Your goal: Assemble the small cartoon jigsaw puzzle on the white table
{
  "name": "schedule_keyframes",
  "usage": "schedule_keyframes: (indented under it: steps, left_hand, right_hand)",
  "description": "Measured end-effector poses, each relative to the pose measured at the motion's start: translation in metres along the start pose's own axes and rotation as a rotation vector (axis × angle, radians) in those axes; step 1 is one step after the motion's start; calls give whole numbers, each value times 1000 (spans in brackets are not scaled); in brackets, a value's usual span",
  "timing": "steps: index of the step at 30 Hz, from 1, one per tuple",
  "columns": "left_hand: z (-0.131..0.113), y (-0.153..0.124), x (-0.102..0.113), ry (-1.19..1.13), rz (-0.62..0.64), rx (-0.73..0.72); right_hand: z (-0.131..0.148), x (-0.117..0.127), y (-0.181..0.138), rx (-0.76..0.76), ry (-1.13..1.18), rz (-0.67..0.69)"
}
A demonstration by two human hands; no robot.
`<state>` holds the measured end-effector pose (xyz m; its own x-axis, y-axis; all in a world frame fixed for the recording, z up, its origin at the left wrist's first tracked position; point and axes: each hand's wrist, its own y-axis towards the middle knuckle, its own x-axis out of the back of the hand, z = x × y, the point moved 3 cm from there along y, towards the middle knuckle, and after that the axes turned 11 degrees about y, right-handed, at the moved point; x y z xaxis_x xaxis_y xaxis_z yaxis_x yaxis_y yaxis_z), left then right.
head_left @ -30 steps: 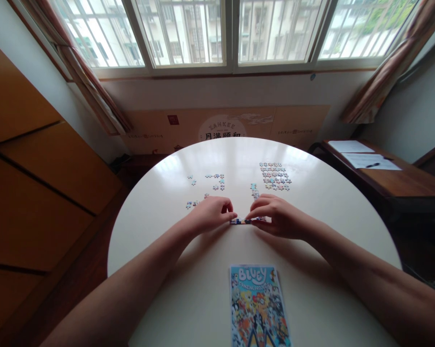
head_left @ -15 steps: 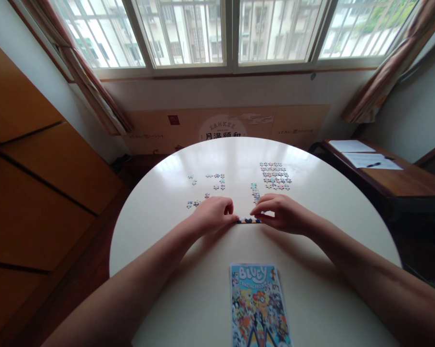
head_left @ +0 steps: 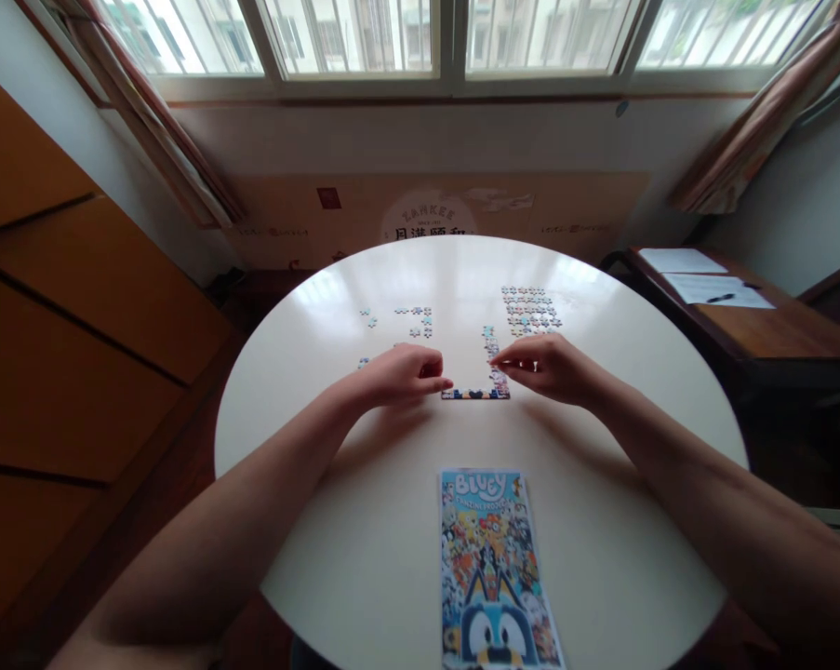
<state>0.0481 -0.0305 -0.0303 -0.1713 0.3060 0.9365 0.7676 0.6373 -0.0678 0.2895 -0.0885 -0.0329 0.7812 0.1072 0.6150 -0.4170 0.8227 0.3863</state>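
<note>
A joined bottom row of jigsaw pieces lies on the round white table. At its right end it meets an upright column of joined pieces, forming an L. My left hand has its fingers curled, and its thumb rests by the row's left end; whether a piece is inside is hidden. Thumb and fingertips of my right hand are pinched together at the column's outer edge, on a jigsaw piece there. A picture sheet lettered "BLUEY" lies nearer to me.
Loose jigsaw pieces are scattered at the left, some partly behind my left hand. A block of pieces in rows lies at the back right. Beyond the table, a wooden side table holds paper sheets and a pen.
My view has tilted down, showing more of the picture sheet. My right hand has shifted from the row's right end up along the column, uncovering the corner. My left hand stays by the left end.
</note>
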Motion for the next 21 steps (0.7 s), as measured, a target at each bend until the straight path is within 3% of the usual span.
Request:
schedule_keyframes:
  steps: [8,21]
  left_hand:
    - [-5,5,-6,117,-80,-36]
    - [-10,7,-10,194,-56,6]
  right_hand:
    - [-4,3,-4,-120,3,59]
    - [-6,-4,-3,-186,18,138]
